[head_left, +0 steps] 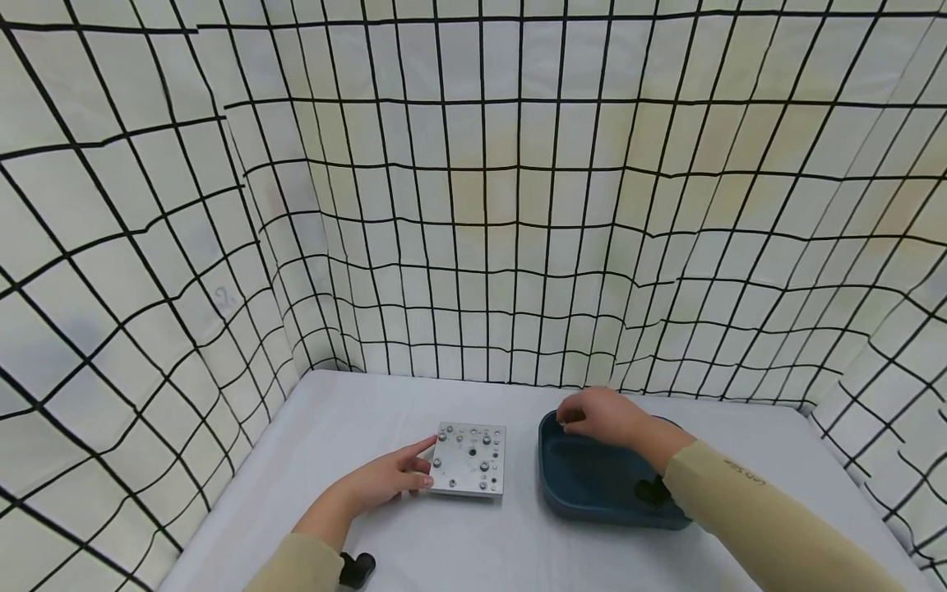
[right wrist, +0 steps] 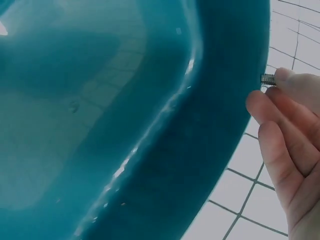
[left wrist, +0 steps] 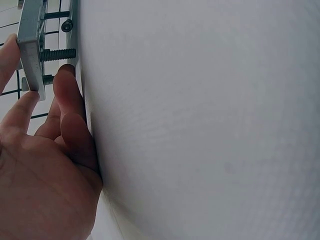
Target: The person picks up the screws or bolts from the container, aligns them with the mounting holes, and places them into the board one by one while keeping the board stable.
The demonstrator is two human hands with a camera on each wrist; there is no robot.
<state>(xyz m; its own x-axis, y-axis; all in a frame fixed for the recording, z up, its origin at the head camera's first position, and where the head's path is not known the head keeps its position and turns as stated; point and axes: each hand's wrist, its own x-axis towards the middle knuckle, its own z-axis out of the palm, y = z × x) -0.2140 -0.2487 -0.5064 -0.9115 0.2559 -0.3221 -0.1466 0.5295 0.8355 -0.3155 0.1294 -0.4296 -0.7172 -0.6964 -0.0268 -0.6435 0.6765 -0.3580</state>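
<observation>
A square silver metal plate with several screws through it stands on the white table. My left hand holds its left side, index finger at the far corner and thumb near the front. In the left wrist view, threaded screw shanks stick out beneath the plate, with curled fingers near them. My right hand is over the far left part of a dark blue tray. Between its thumb and fingertips it pinches a small threaded screw; its head is hidden.
White cloth covers the table. Black netting over white sheeting encloses the back and both sides. A black wrist camera shows by the left sleeve, and another dark device under the right wrist.
</observation>
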